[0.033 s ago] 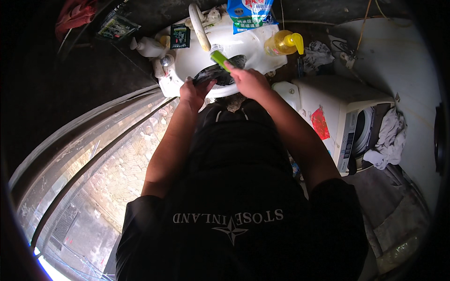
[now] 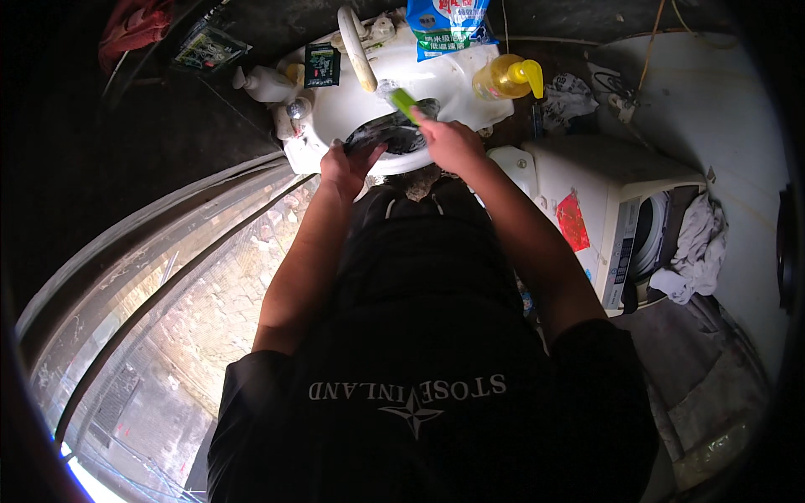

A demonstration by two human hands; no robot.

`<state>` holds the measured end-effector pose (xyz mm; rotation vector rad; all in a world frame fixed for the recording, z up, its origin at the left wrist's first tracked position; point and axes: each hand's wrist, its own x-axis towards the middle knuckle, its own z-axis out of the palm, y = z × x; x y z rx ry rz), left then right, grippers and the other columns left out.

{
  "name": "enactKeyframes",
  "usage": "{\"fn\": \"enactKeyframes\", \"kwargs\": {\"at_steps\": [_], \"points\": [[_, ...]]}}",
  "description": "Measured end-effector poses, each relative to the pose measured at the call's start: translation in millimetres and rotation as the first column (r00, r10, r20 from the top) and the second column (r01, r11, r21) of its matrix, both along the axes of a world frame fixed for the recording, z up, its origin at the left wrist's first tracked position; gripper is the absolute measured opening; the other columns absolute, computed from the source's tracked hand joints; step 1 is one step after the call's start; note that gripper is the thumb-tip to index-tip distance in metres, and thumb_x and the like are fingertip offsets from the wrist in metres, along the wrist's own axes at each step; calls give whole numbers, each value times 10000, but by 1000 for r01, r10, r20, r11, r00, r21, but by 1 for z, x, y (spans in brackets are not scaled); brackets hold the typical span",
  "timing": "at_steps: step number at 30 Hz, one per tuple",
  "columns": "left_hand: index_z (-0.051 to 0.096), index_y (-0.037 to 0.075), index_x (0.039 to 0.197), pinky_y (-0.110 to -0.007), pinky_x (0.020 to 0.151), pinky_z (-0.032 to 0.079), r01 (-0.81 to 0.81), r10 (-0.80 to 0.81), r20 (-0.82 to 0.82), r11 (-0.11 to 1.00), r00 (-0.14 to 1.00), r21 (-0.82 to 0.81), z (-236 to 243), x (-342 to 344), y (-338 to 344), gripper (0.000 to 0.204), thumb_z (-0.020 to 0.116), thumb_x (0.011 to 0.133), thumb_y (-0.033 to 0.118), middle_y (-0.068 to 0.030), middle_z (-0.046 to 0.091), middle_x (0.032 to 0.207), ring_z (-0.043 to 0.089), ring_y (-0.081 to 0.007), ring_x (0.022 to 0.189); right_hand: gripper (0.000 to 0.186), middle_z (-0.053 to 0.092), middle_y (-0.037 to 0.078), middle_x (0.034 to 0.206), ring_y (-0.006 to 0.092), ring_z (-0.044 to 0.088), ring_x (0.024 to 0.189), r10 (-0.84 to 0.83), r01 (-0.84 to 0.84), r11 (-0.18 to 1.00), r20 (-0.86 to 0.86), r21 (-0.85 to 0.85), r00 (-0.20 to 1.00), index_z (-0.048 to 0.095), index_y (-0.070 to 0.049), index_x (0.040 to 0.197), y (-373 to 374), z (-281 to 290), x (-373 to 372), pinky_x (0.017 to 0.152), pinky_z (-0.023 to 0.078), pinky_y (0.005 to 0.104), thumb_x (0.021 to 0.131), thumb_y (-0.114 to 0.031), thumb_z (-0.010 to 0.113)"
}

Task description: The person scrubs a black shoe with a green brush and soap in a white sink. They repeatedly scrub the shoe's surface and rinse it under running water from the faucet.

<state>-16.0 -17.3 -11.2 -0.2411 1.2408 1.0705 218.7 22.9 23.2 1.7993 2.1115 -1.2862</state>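
Note:
In the white sink (image 2: 327, 113), my left hand (image 2: 348, 168) grips the left end of a dark, elongated item (image 2: 377, 134) with pale suds on it; it may be a shoe. My right hand (image 2: 449, 142) is closed on a green brush (image 2: 404, 103) held over that item's right part. A curved pale faucet (image 2: 356, 46) arches above the basin. A yellow pump bottle (image 2: 499, 77) stands on the sink's right corner, and a blue and white bag (image 2: 444, 25) lies at the back.
A washing machine (image 2: 587, 172) with pale cloth (image 2: 700, 243) at its door stands to my right. A white pump bottle (image 2: 267, 85) and dark packet (image 2: 322, 67) are on the sink's left. A bright screened opening (image 2: 176, 327) runs along my left, with red cloth (image 2: 134, 29) above.
The green brush and my right hand have shifted slightly to the right. My left hand and the dark item look much the same.

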Motion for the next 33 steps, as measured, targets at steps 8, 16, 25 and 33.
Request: {"fn": "enactKeyframes", "kwargs": {"at_steps": [8, 16, 25, 33], "points": [[317, -57, 1497, -575, 1080, 511, 21, -21, -6, 1000, 1000, -10, -15, -18, -10, 637, 158, 1114, 426, -317, 536, 1407, 557, -515, 1258, 593, 723, 185, 1053, 366, 705, 971, 88, -89, 995, -17, -51, 996, 415, -340, 1546, -6, -7, -11, 859, 549, 494, 983, -203, 541], [280, -74, 1502, -577, 1088, 503, -35, 37, 26, 996, 999, -82, -21, -27, -17, 676, 144, 1105, 456, -342, 520, 1404, 540, -512, 1282, 652, 729, 203, 991, 398, 709, 907, -7, 8, 999, 24, -44, 1000, 367, -284, 1575, 0, -32, -7, 823, 561, 500, 957, -159, 532], [332, -55, 1489, -556, 1088, 491, 212, -216, -206, 976, 954, -44, 33, 20, 4, 601, 187, 1111, 389, -335, 534, 1387, 584, -464, 1254, 563, 684, 196, 777, 391, 673, 674, 188, -103, 962, -341, 252, 921, 451, -318, 1533, -38, 35, -28, 621, 537, 482, 1003, -174, 579], [363, -81, 1379, -465, 861, 636, 319, -301, -268, 947, 915, 27, 28, 54, 23, 512, 324, 1106, 350, -309, 643, 1169, 719, -401, 969, 653, 677, 191, 697, 401, 684, 638, 25, 15, 951, -124, 309, 992, 379, -361, 1562, -33, 45, -1, 605, 546, 522, 966, -170, 564]]}}
